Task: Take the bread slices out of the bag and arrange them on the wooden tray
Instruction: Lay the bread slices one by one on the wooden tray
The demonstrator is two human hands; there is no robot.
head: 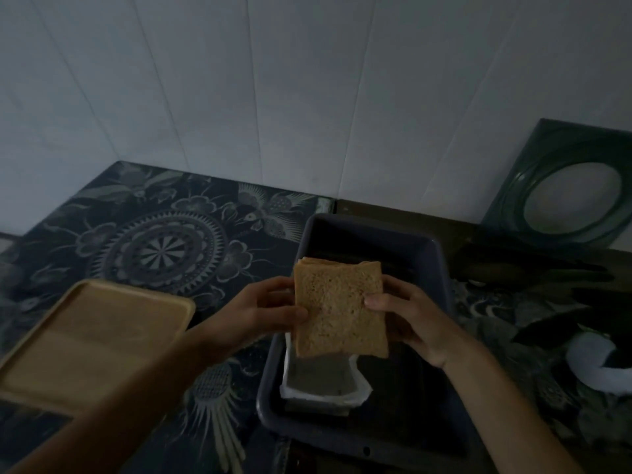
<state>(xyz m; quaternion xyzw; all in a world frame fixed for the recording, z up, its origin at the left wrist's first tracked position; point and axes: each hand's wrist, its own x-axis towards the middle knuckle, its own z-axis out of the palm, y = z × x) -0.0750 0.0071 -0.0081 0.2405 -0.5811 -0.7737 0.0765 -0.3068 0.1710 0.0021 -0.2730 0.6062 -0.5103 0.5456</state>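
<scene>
Both hands hold a small stack of bread slices upright above a dark bin, its broad face turned toward the person. The left hand has its fingers clamped on the stack's left edge, and the right hand pinches the right edge, thumb on the front face. Several crust edges show at the top, though how many slices I can't tell. Below, the bag lies open in the bin and looks about empty. The tray sits bare on the patterned bench, off to the left and a little nearer the person. So the carry runs leftward across the bin's rim, and the left hand is the nearer one to lead; the slices will likely need tipping flat first.
</scene>
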